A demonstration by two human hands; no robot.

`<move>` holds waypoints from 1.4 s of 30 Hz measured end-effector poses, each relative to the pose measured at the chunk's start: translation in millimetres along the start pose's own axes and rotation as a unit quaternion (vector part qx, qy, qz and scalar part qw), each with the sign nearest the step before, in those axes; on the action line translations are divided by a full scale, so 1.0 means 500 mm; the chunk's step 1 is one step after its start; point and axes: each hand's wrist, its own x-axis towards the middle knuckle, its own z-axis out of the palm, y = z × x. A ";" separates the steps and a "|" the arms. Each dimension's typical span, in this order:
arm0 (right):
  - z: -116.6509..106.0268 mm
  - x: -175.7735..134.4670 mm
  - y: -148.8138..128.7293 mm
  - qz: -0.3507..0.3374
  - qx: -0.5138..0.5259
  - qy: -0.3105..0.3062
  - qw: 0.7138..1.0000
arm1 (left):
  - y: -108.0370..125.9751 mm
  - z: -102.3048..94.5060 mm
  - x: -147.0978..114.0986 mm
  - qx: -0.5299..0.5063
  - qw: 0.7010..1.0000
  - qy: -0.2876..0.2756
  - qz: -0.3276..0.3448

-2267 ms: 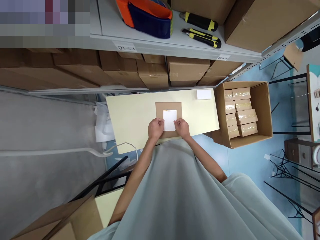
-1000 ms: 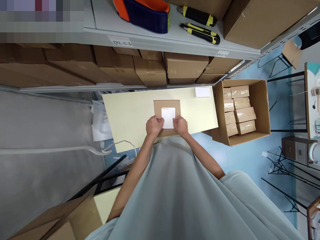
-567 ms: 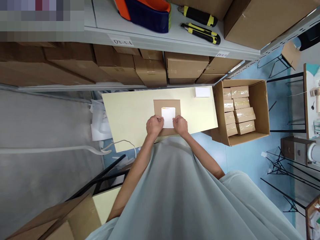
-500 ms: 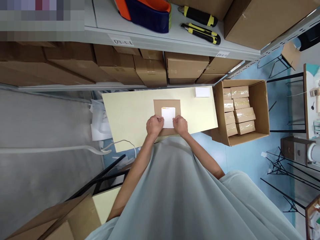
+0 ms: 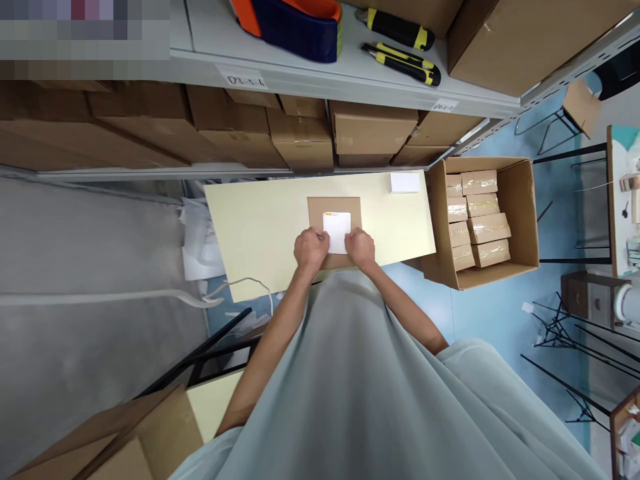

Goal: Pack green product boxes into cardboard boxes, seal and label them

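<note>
Head view: my left hand (image 5: 311,247) and right hand (image 5: 360,247) have curled slightly, fingers closed on the side edges of the white card (image 5: 337,232); the hold looks firmer, the card unmoved over the cardboard (image 5: 334,204).

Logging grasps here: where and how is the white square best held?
Probably grip the white square by its left and right edges, one hand from each side: its broad face points up, and left hand and right hand meet those edges.
</note>
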 end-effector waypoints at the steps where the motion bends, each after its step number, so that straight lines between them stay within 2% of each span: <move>1: -0.001 -0.001 -0.001 0.001 -0.002 -0.001 1.000 | 0.000 0.000 -0.001 0.001 1.000 0.000 0.001; 7: -0.005 -0.003 -0.003 -0.001 -0.025 -0.002 1.000 | -0.004 -0.001 -0.008 0.011 1.000 0.008 0.019; 14: -0.023 0.003 -0.001 -0.011 -0.068 -0.027 0.997 | -0.026 -0.009 0.001 0.010 0.999 -0.014 0.050; 17: -0.035 0.005 0.003 -0.006 -0.079 -0.038 0.996 | -0.032 -0.015 0.006 0.008 0.997 -0.040 0.068; 23: -0.053 0.007 0.001 -0.004 -0.088 -0.061 0.994 | -0.024 -0.034 0.018 0.038 0.995 -0.073 0.049; 27: -0.064 0.009 -0.002 -0.016 -0.104 -0.066 0.992 | -0.023 -0.055 0.034 0.014 0.995 -0.096 0.038; 31: -0.085 0.026 -0.014 -0.034 -0.117 -0.034 0.992 | -0.013 -0.071 0.052 0.018 0.997 -0.064 0.046; 36: -0.103 0.058 -0.052 -0.070 -0.104 -0.004 0.992 | 0.026 -0.071 0.077 0.003 0.997 -0.032 0.070; 42: -0.091 0.081 -0.065 -0.029 -0.102 -0.006 0.994 | 0.048 -0.059 0.105 -0.021 0.997 -0.036 0.061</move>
